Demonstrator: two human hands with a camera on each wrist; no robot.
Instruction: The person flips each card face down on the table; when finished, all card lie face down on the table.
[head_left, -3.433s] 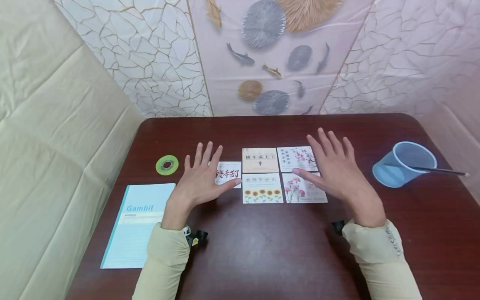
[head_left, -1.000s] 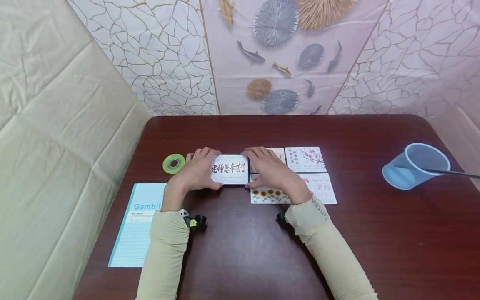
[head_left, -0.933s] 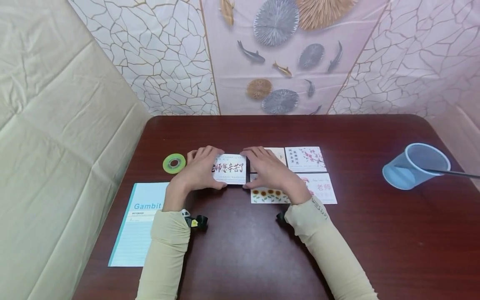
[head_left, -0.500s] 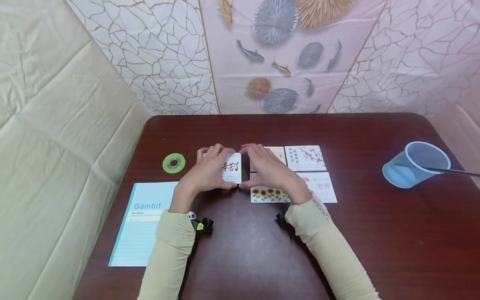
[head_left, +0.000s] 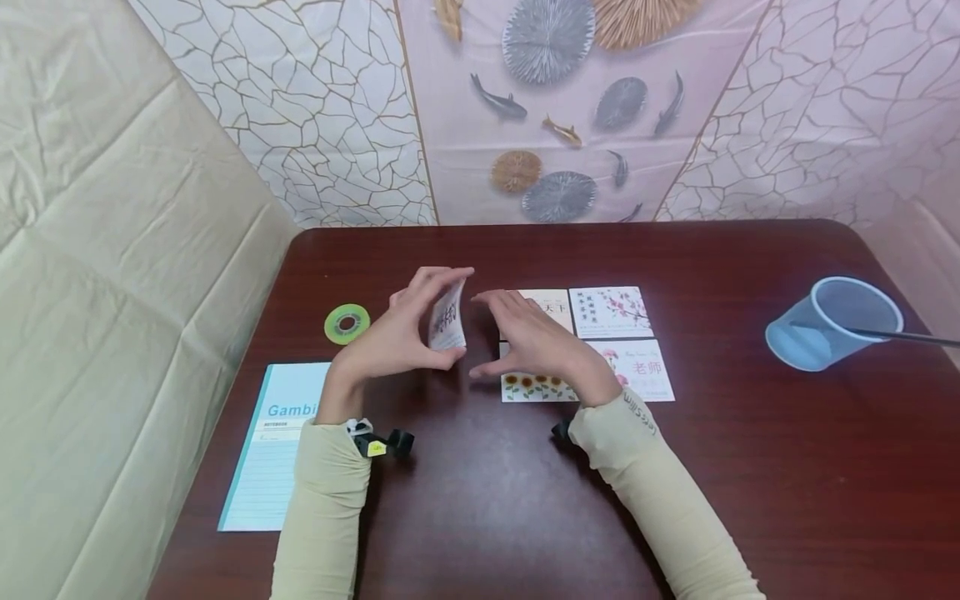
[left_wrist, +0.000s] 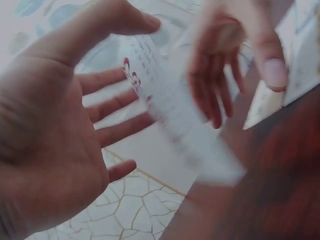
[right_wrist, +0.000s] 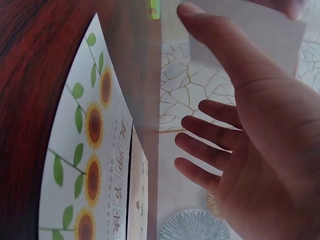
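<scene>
My left hand (head_left: 393,329) pinches a white greeting card (head_left: 447,321) with red calligraphy between thumb and fingers. The card stands steeply tilted above the table, its printed face towards the left palm (left_wrist: 50,135). In the right wrist view the card's plain back (right_wrist: 250,37) shows. My right hand (head_left: 536,342) is just to the right of it, fingers and thumb apart, holding nothing. Below that hand lie a sunflower card (head_left: 536,388) and a cream card (head_left: 551,304), both partly covered. Beside them are a blossom card (head_left: 611,312) and a pink carnation card (head_left: 637,371).
On the left lie a green tape roll (head_left: 347,323) and a blue-white notebook (head_left: 262,467), partly under the left forearm. A tilted translucent blue cup (head_left: 806,337) with a dark thin stick (head_left: 911,337) in it is at the right. Patterned cloth (head_left: 337,108) hangs behind the table.
Both hands came in from spread fingers over the cards to the calligraphy card's sides. The card then slid into the left hand and tipped up from flat; the right hand stayed nearly still.
</scene>
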